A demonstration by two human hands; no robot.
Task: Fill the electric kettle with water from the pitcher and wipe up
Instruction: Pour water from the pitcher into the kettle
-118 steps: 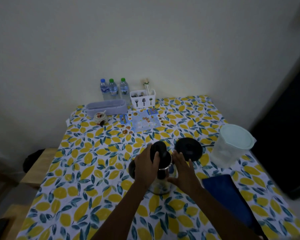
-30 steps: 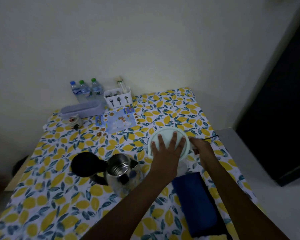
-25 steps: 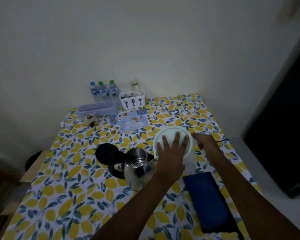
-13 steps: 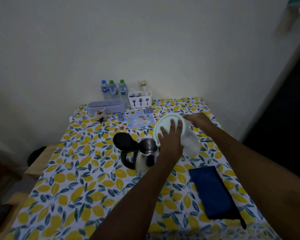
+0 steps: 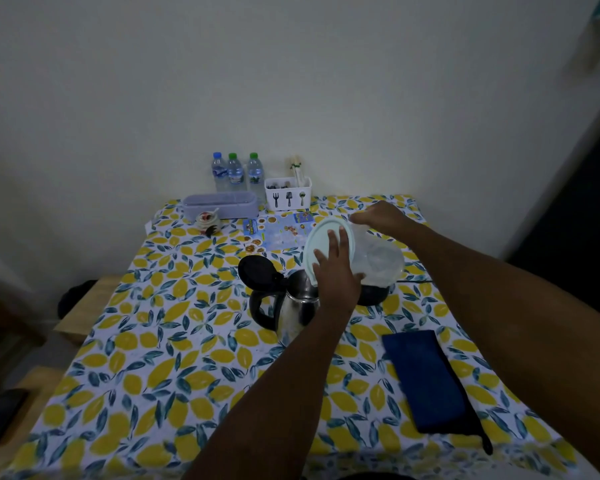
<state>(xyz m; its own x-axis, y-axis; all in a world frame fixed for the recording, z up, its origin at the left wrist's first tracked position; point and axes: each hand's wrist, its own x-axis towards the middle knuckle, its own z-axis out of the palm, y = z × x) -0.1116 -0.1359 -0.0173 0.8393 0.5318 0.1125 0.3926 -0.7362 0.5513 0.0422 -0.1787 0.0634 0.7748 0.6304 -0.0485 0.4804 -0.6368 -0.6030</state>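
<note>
Pouring step under way, by the look of it. To do it well: keep the tilt slow, keep the lid pressed flat so it cannot slip off, aim the lip squarely over the open mouth of the kettle, and level off before the water nears the brim. Flow itself too dim to make out.

Bench covered by a white cloth printed with yellow lemons and blue-green leaves [image 5: 174, 341], filling the lower half of the view against a plain pale wall.

Folded dark blue cloth [image 5: 426, 379] lying flat at 4 o'clock from the kettle, well apart from it, ready for wiping.

Clear plastic pitcher with a pale mint round lid [image 5: 378, 258] held off the bench near the centre, tipped toward 9 o'clock so its lidded top leans over the kettle. Contents hard to judge through the cloudy wall.

Stainless steel electric kettle with a black handle and black hinged lid [image 5: 293, 311] standing upright on the bench just below the pitcher's lip, lid flipped open toward 10 o'clock, handle toward 9 o'clock.

Round black kettle base [image 5: 373, 295] resting at 3 o'clock from the kettle, partly hidden under the pitcher.

Left hand [image 5: 336, 271] spread flat against the lid, fingers pressing it shut. Right hand [image 5: 381, 216] wrapped around the far side of the pitcher at 12 o'clock, bearing its weight.
</note>
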